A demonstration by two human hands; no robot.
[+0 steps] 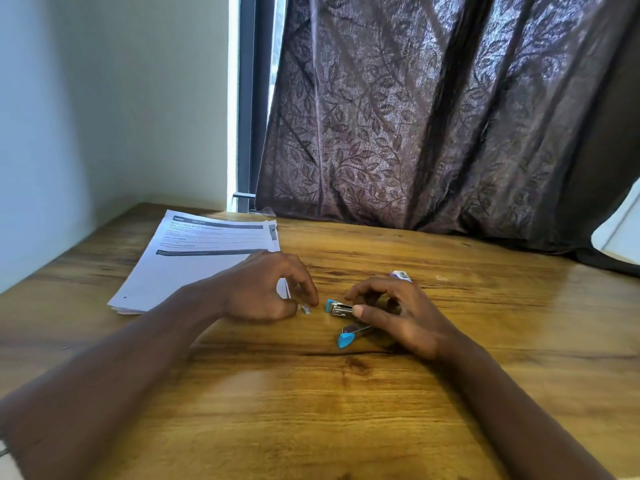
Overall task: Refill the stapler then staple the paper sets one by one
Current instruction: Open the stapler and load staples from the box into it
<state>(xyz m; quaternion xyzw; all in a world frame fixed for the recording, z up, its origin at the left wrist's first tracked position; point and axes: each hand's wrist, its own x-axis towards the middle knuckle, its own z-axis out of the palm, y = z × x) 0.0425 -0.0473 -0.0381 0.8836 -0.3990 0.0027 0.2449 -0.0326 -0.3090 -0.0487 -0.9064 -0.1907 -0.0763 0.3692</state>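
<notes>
A small blue and metal stapler [341, 311] lies swung open on the wooden table, its blue lid tip [345, 340] pointing toward me. My right hand [391, 311] grips the stapler's metal channel between thumb and fingers. A short strip of staples [306, 309] lies on the table just left of the stapler. My left hand [266, 289] hovers over it with thumb and forefinger curled, their tips touching or nearly touching the strip. A stack of printed paper sets [197, 258] lies at the back left, partly under my left hand.
A small box with a printed label [401, 275] peeks out behind my right hand. A dark leaf-patterned curtain [433, 116] hangs behind the table's far edge. A pale wall stands along the left side.
</notes>
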